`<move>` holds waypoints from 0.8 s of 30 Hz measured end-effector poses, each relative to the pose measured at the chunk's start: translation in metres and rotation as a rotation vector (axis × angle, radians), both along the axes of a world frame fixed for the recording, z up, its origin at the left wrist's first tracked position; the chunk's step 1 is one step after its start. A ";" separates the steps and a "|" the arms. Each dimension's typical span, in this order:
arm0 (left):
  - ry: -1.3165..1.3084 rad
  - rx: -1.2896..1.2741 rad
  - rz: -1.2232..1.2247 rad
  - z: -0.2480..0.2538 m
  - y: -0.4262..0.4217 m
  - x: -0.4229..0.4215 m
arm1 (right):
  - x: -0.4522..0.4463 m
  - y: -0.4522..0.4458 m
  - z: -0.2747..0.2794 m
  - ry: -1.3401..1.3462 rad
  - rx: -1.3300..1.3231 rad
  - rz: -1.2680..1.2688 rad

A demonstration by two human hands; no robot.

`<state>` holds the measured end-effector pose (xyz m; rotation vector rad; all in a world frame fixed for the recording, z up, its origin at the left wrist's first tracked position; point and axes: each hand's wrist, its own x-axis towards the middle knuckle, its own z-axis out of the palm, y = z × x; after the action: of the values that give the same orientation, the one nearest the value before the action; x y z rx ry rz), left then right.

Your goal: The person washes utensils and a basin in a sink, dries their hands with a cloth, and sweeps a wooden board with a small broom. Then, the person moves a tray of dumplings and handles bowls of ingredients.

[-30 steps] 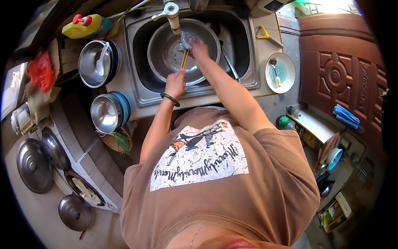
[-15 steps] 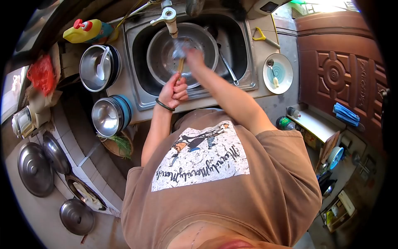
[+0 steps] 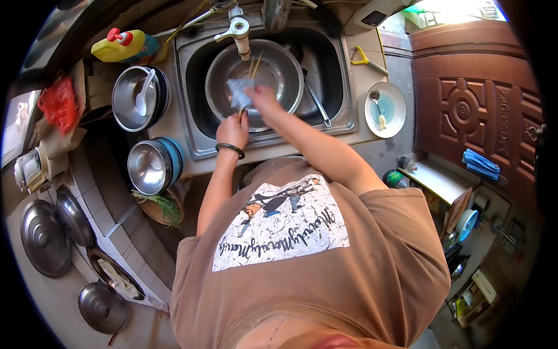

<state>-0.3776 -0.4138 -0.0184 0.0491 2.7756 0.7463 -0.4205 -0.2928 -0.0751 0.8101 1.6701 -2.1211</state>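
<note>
The blurred right hand (image 3: pixel 263 100) partly hides the cloth (image 3: pixel 239 93).

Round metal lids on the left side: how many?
3: the far-left lid, the second lid just right of it, and the lower lid beneath both.

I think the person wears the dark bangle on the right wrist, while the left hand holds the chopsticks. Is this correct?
Not quite: the head view shows the dark bangle on the left wrist. The left hand does hold the chopsticks.
</note>
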 end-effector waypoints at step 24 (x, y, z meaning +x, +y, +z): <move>-1.331 1.746 0.676 -0.069 0.019 -0.062 | -0.043 0.103 0.131 0.777 0.948 0.225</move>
<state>-0.4399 -0.3943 -0.0876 -0.7162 0.3609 1.9856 -0.4637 -0.1896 0.0560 -0.1035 3.0640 -1.4750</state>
